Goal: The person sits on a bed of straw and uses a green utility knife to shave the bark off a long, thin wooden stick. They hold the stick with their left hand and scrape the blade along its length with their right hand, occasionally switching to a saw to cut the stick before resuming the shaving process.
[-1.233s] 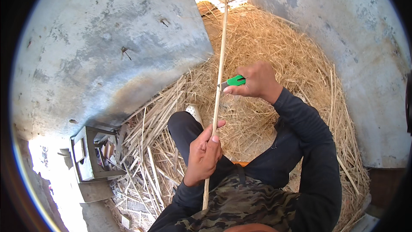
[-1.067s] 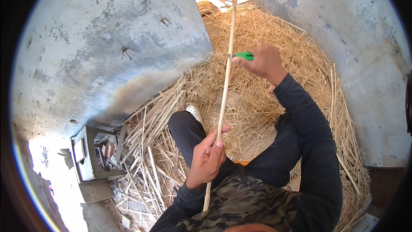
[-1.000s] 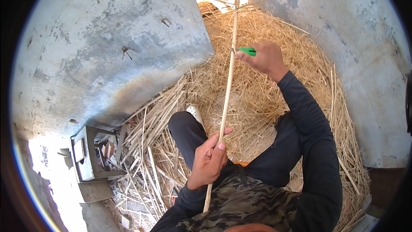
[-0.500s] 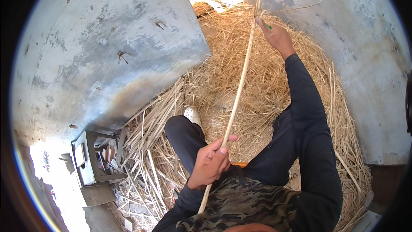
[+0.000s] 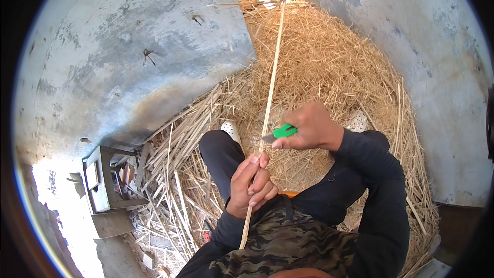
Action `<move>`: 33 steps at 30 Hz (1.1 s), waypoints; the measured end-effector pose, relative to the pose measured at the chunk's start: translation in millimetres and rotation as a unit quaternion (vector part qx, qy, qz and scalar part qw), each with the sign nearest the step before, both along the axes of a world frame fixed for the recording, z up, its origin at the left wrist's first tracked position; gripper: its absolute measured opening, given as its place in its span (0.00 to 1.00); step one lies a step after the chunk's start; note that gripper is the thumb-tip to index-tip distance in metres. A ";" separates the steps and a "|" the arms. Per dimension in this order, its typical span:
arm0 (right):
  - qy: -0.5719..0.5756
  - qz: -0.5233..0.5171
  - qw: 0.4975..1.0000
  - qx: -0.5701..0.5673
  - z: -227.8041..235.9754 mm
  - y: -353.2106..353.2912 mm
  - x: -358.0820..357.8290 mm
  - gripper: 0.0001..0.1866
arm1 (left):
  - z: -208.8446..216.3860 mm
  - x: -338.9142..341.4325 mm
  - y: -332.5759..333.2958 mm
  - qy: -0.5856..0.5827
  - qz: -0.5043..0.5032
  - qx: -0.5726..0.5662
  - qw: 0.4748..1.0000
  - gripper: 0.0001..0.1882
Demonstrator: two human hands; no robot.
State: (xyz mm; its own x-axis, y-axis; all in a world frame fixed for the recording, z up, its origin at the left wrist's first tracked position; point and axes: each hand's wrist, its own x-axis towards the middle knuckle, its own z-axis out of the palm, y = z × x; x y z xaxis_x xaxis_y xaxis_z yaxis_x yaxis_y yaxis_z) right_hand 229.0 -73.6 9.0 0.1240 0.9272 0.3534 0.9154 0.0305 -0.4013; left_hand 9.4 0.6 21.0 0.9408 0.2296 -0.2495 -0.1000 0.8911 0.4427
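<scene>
A long, pale plant stalk (image 5: 274, 67) runs from my lap up toward the far doorway, with thin side branches near its far end. My left hand (image 5: 251, 186) is wrapped round its lower part, just above my lap. My right hand (image 5: 311, 127) grips a green utility knife (image 5: 284, 131) whose blade points left. The blade lies at the stalk, a little above my left fingers; I cannot tell whether it cuts in.
Dry straw-like shavings (image 5: 329, 62) are heaped in front of me, between grey walls (image 5: 123, 46). At the left lie several loose stalks (image 5: 180, 149) beside a small wooden cabinet (image 5: 110, 180). White clogs (image 5: 231, 131) are on my feet.
My right hand has come from the stalk's far end down close to my left hand, bringing the knife. The stalk's far end has swung left. My left hand keeps its hold.
</scene>
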 end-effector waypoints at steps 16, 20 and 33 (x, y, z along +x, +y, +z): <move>-0.020 -0.068 0.989 0.132 -8.8 22.4 15.8 0.36 | 12.9 -6.0 -9.9 -0.015 0.013 -0.090 0.996 0.13; -0.086 -0.039 0.980 0.176 -2.0 18.7 15.0 0.37 | 15.5 -13.2 -11.1 -0.018 -0.009 -0.047 0.999 0.13; -0.073 -0.400 0.901 0.150 -26.7 6.6 228.7 0.40 | 7.9 -18.6 -30.4 0.039 -0.168 -0.008 0.985 0.13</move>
